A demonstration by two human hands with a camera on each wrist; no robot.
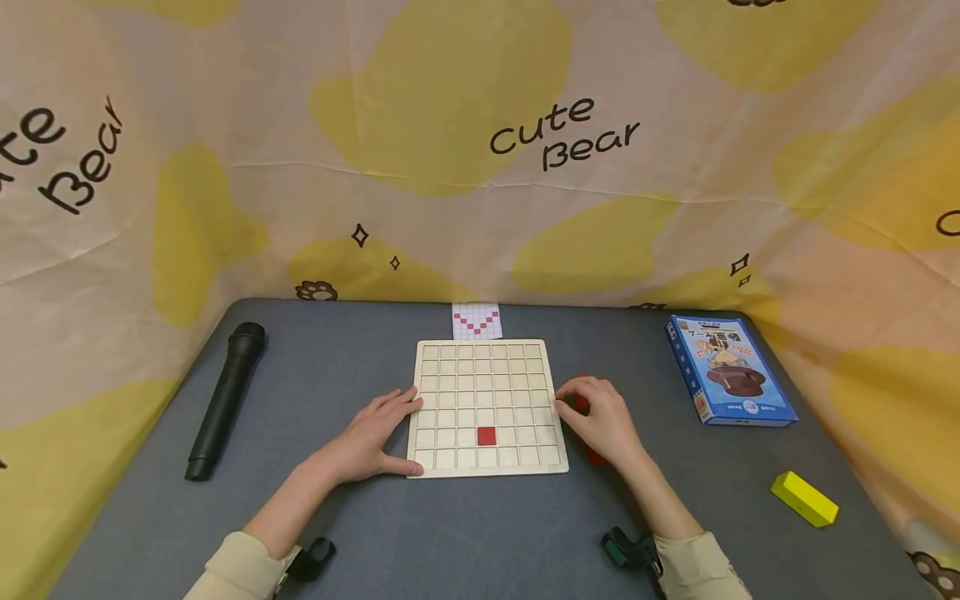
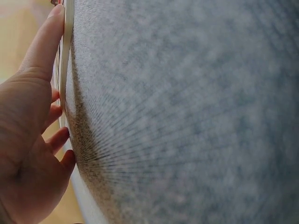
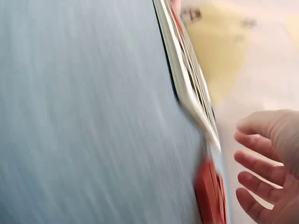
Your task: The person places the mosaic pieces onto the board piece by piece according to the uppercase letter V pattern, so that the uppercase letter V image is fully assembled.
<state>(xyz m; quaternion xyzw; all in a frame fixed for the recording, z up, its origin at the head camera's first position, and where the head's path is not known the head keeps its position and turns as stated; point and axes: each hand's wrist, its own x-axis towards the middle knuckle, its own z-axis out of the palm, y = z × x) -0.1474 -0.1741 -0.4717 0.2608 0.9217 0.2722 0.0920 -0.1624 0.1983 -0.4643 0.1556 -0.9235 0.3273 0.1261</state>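
A pale gridded board [image 1: 457, 396] lies on the dark table, with one red square tile [image 1: 487, 436] set in a lower-middle cell. My left hand [image 1: 367, 442] rests along the board's left edge, fingers extended and thumb at the near corner. Just off the right edge, my right hand [image 1: 603, 417] hovers with loosely bent fingers over red pieces [image 1: 595, 457], partly covering them. In the right wrist view, those red pieces [image 3: 208, 193] stand beside the board's corner, and nothing shows between the fingers.
Behind the board lies a small pattern card [image 1: 477, 322] with a V of red squares. A black microphone [image 1: 225, 402] lies at left. On the right are a blue box [image 1: 731, 371] and a yellow block [image 1: 805, 498]. A printed curtain [image 1: 420, 108] hangs behind the table.
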